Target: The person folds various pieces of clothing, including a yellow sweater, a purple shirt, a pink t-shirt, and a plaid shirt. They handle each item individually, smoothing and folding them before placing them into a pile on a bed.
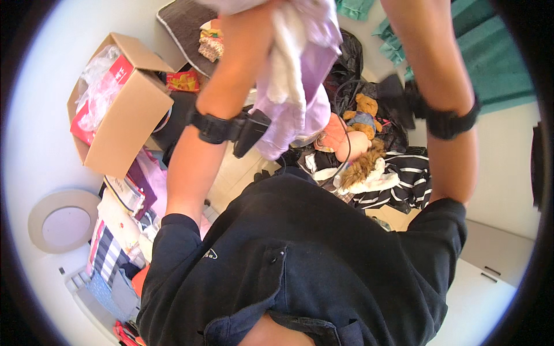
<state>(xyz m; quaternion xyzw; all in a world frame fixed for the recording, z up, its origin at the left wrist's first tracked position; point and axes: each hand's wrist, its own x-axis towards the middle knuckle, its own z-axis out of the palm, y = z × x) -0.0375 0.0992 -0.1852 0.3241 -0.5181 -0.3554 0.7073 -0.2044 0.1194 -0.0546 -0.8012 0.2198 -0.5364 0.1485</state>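
On the far left, a box [124, 124] holds clear plastic [97, 95], with clothes [118, 222] heaped nearer. Next, the left forearm [193, 170] is up; the left hand is out of view, so I cannot tell its grip. Lilac cloth [322, 106] and white cloth [287, 57] hang together just right of that forearm. Rightward lie a teddy [367, 105] and striped cloth [404, 179], then the right forearm [453, 167], the right hand and its grip likewise unseen. Far right hangs a green curtain [496, 63].

The walls [502, 167] are white, the floor [234, 180] is tiled, green curtains [493, 63] hang, one white cabinet [470, 294] has dark handles [489, 278].
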